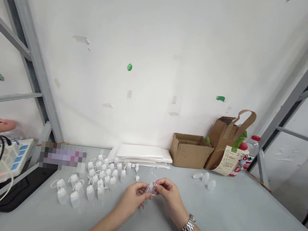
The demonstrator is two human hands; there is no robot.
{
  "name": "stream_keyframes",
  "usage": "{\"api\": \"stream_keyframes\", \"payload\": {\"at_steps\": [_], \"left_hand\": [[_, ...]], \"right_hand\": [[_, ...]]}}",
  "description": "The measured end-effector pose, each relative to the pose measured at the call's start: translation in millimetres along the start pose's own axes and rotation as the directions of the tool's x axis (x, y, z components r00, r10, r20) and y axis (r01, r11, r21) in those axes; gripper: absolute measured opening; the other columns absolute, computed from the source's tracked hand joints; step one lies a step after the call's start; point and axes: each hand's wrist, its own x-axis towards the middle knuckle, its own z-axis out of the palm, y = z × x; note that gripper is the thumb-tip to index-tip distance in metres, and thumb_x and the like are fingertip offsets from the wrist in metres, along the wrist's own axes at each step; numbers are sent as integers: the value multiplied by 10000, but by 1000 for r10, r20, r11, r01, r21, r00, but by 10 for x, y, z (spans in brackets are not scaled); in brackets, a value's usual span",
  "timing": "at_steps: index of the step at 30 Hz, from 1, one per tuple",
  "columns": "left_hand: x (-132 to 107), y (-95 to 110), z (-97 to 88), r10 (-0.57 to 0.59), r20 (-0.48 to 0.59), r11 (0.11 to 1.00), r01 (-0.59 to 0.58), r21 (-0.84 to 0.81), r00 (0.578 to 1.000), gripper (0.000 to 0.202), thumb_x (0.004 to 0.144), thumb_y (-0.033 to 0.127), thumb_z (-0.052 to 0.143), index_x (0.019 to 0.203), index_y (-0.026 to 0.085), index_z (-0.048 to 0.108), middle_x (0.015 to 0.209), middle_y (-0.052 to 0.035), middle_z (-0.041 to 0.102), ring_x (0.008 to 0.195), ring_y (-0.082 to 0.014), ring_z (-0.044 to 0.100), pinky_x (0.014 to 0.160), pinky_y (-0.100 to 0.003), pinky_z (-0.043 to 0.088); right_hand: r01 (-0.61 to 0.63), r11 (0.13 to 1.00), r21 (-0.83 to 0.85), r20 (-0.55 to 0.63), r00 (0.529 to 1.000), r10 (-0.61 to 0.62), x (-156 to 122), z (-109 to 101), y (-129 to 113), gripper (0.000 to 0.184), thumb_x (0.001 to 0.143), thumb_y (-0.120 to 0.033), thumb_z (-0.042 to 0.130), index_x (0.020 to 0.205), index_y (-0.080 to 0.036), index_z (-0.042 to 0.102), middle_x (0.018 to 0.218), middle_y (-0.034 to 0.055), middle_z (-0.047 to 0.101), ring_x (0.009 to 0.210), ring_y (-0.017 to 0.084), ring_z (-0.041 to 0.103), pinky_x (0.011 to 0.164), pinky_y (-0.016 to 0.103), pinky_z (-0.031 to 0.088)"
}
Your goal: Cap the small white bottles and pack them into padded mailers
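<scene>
Across the lower view extends a smooth gray tabletop (242,223). Near its rear edge, a brown paper bag with a looped handle (216,141) stands just beside an open brown cardboard box (191,157). Forward of these, the bare left hand (132,196) and the right hand (171,193) jointly grasp one small translucent plastic bottle (150,189) by the fingertips, between a left-side group of white-capped translucent bottles (74,200) and three small translucent pieces (211,185) at right.

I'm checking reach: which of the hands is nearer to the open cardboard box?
Right. The right hand is in front of the cardboard box, slightly left of it; the left hand is also in front, but farther left.
</scene>
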Motion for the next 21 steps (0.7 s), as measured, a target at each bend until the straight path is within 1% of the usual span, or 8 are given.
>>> {"api": "stream_keyframes", "payload": {"at_steps": [4, 7, 9, 12, 14, 17, 19, 21], "left_hand": [[-20, -7, 15, -10, -12, 1000, 11, 26, 1000, 329, 540, 343, 706, 776, 118, 663, 635, -16, 607, 555, -127, 501, 449, -226, 410], [-25, -7, 22, -3, -21, 999, 4, 38, 1000, 330, 538, 340, 714, 784, 124, 667, 640, -17, 606, 583, -138, 512, 439, -221, 414], [-24, -6, 25, 1, -26, 999, 0, 37, 1000, 316, 538, 340, 715, 773, 131, 673, 647, -23, 617, 600, -143, 519, 442, -218, 416], [-19, -5, 29, 2, -36, 1000, -2, -6, 999, 343, 526, 355, 724, 783, 135, 672, 667, -33, 624, 629, -158, 538, 452, -229, 434], [-16, -8, 30, 18, -58, 998, -21, -65, 998, 416, 523, 361, 728, 864, 133, 658, 662, -26, 602, 647, -172, 556, 463, -247, 461], [-25, -12, 29, 51, -67, 991, -59, -124, 996, 512, 569, 339, 705, 1029, 140, 605, 652, -5, 569, 672, -180, 578, 487, -261, 496], [-43, -12, 32, 66, -48, 990, -71, -122, 997, 519, 614, 319, 673, 1097, 154, 576, 674, -5, 569, 695, -178, 590, 495, -254, 506], [-67, -14, 37, 81, -34, 991, -84, -102, 996, 497, 651, 307, 642, 1124, 171, 569, 708, -11, 575, 724, -182, 605, 493, -245, 508]], "right_hand": [[38, 999, 22, -29, 999, -37, 9, 11, -28, 324, 508, -390, 807, 625, -187, 584, 623, -27, 599, 595, 126, 526, 600, 262, 401], [71, 997, 27, -10, 997, -71, 10, 9, -41, 336, 514, -380, 809, 660, -196, 570, 661, -21, 614, 621, 134, 547, 609, 267, 417], [99, 995, -33, 4, 995, -99, -5, 7, -48, 312, 550, -393, 790, 693, -197, 594, 686, -10, 624, 630, 139, 550, 615, 273, 424], [158, 970, -182, 11, 987, -159, -47, 11, -55, 258, 624, -413, 741, 746, -202, 655, 770, 20, 646, 688, 158, 561, 669, 295, 439], [193, 952, -238, 19, 981, -194, -69, 15, -54, 239, 669, -427, 703, 775, -213, 689, 822, 37, 647, 743, 174, 569, 703, 305, 444], [226, 950, -217, 9, 973, -230, -75, 12, -38, 242, 697, -455, 669, 779, -233, 716, 824, 44, 626, 786, 191, 573, 705, 309, 453], [228, 956, -187, -9, 972, -234, -68, 7, -30, 236, 684, -459, 678, 747, -236, 720, 798, 40, 614, 780, 193, 571, 698, 309, 454], [212, 961, -177, -23, 975, -220, -63, 5, -31, 219, 669, -443, 697, 723, -231, 715, 781, 35, 607, 754, 188, 567, 686, 308, 450]]}}
